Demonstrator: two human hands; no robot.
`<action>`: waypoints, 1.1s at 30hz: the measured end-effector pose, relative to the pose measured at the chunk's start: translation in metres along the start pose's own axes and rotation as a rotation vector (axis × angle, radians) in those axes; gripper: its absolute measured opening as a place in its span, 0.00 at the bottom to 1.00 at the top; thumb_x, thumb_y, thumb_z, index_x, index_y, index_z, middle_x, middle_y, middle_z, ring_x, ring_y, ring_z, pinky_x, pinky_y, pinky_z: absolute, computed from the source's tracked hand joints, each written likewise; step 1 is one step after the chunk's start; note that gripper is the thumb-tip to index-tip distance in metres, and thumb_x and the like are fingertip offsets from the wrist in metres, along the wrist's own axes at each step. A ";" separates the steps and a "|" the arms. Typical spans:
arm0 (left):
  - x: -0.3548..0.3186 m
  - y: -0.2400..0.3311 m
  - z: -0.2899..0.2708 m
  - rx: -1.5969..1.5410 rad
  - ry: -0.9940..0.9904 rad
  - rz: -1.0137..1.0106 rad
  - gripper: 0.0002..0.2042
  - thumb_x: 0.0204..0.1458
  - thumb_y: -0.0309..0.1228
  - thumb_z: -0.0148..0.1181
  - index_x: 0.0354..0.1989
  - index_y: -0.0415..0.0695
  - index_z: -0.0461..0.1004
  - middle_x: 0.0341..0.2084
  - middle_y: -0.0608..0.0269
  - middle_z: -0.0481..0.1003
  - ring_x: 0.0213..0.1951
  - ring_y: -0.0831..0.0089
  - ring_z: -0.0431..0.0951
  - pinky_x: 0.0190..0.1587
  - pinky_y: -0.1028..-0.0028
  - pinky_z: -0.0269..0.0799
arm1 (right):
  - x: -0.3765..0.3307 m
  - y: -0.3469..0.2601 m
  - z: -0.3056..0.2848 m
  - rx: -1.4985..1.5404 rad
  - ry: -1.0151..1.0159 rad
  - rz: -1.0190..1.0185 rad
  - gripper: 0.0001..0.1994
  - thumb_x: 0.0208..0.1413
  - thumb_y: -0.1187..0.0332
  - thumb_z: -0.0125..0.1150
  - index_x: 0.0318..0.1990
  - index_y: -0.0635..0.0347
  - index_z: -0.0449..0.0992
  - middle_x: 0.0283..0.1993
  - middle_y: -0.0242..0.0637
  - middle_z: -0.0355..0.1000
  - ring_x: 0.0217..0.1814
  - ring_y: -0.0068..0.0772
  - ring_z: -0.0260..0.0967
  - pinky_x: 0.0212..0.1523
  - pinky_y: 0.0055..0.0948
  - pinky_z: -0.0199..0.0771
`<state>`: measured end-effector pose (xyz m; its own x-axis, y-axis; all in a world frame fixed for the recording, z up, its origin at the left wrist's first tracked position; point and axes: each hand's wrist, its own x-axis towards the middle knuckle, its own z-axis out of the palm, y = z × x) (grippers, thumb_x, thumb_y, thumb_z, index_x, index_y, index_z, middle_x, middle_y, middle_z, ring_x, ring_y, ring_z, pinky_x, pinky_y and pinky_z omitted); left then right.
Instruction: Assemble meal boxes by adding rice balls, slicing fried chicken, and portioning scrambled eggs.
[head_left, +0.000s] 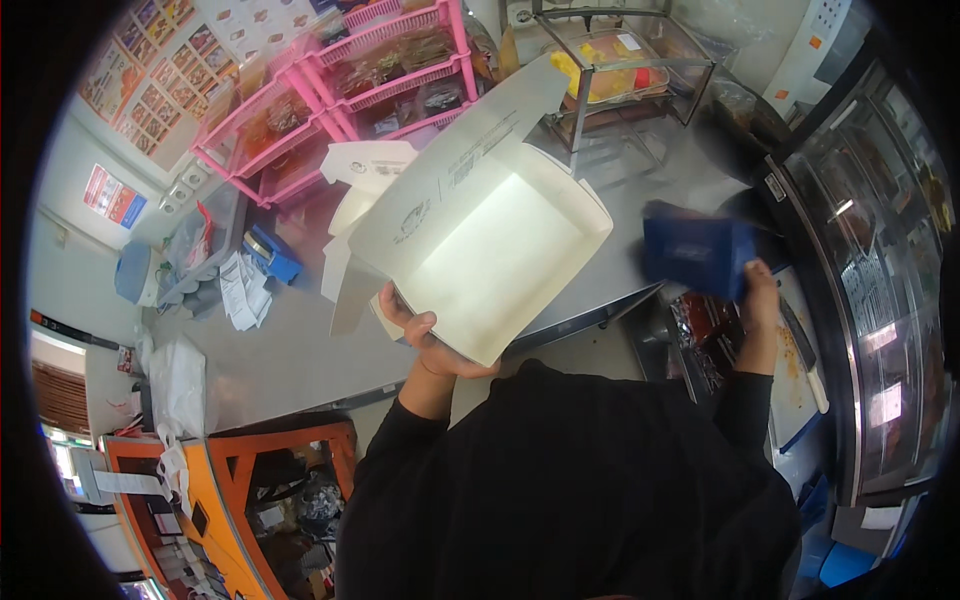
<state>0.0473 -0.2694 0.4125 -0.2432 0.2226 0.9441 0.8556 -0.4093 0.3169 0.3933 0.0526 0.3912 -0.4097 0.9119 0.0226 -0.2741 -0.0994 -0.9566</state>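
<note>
My left hand (430, 340) grips the near left corner of a white cardboard box (510, 255), thumb at its rim and fingers beneath. The box stands open, its printed lid flap raised on the left, and nothing lies inside it. Off to the right, my right hand (762, 295) is closed around the side of a dark blue box-shaped pack (695, 250), which is smeared by motion. Behind the raised lid, more white folded cardboard (362, 168) shows, partly hidden.
Pink stacked baskets (400, 95) with bagged goods line the back of the metal counter (290, 365). A glass-sided case (610, 75) sits beyond the box. On the right, a knife (805, 355) lies on a cutting board beside a glass display cabinet (870, 270). Orange shelving (225, 490) stands at lower left.
</note>
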 end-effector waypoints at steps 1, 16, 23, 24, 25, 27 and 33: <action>-0.001 -0.003 0.005 -0.043 0.035 0.022 0.41 0.27 0.50 0.66 0.54 0.57 0.53 0.60 0.46 0.39 0.62 0.44 0.47 0.60 0.53 0.55 | 0.002 0.003 0.000 -0.352 0.112 0.088 0.09 0.60 0.69 0.45 0.41 0.63 0.71 0.37 0.31 0.71 0.35 0.21 0.68 0.38 0.21 0.67; 0.038 0.023 0.072 0.395 -0.543 -0.265 0.33 0.19 0.32 0.65 0.44 0.46 0.64 0.59 0.35 0.46 0.57 0.39 0.50 0.56 0.50 0.52 | -0.043 -0.010 0.109 -1.863 -0.148 -0.497 0.06 0.48 0.69 0.48 0.34 0.55 0.69 0.27 0.37 0.71 0.30 0.39 0.72 0.29 0.39 0.71; -0.044 -0.032 0.108 0.322 -0.457 -0.525 0.39 0.23 0.34 0.70 0.51 0.46 0.59 0.60 0.33 0.42 0.61 0.39 0.46 0.60 0.52 0.47 | -0.032 0.063 0.094 -1.842 -0.266 -0.419 0.06 0.50 0.69 0.47 0.34 0.54 0.70 0.28 0.37 0.72 0.32 0.39 0.72 0.30 0.39 0.70; -0.046 -0.033 0.112 0.349 -0.542 -0.607 0.44 0.27 0.37 0.71 0.57 0.42 0.55 0.61 0.33 0.42 0.62 0.41 0.46 0.62 0.56 0.47 | -0.031 0.065 0.098 -1.841 -0.270 -0.418 0.06 0.50 0.69 0.47 0.34 0.54 0.70 0.28 0.37 0.72 0.32 0.39 0.72 0.30 0.39 0.70; -0.049 -0.039 0.114 0.356 -0.536 -0.610 0.44 0.27 0.37 0.71 0.57 0.42 0.55 0.61 0.33 0.42 0.62 0.41 0.46 0.62 0.56 0.47 | -0.029 0.065 0.106 -1.828 -0.268 -0.408 0.07 0.51 0.68 0.47 0.36 0.54 0.70 0.29 0.37 0.72 0.33 0.38 0.72 0.31 0.38 0.70; -0.053 -0.047 0.118 0.274 -0.653 -0.565 0.47 0.31 0.38 0.69 0.62 0.37 0.48 0.62 0.35 0.43 0.64 0.45 0.45 0.63 0.60 0.46 | -0.025 0.066 0.120 -1.815 -0.273 -0.402 0.09 0.52 0.66 0.47 0.38 0.54 0.71 0.30 0.37 0.72 0.34 0.38 0.72 0.32 0.38 0.70; -0.027 -0.027 0.049 0.415 -0.447 -0.327 0.36 0.37 0.34 0.66 0.57 0.36 0.58 0.55 0.46 0.62 0.59 0.49 0.58 0.61 0.60 0.53 | -0.022 0.058 0.138 -1.504 -0.244 -0.649 0.19 0.48 0.64 0.56 0.50 0.52 0.70 0.39 0.37 0.70 0.45 0.37 0.66 0.40 0.36 0.66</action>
<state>0.0533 -0.2214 0.3743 -0.3832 0.6568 0.6495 0.8961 0.0937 0.4339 0.2664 -0.0283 0.3756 -0.7284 0.5506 0.4077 0.5302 0.8299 -0.1736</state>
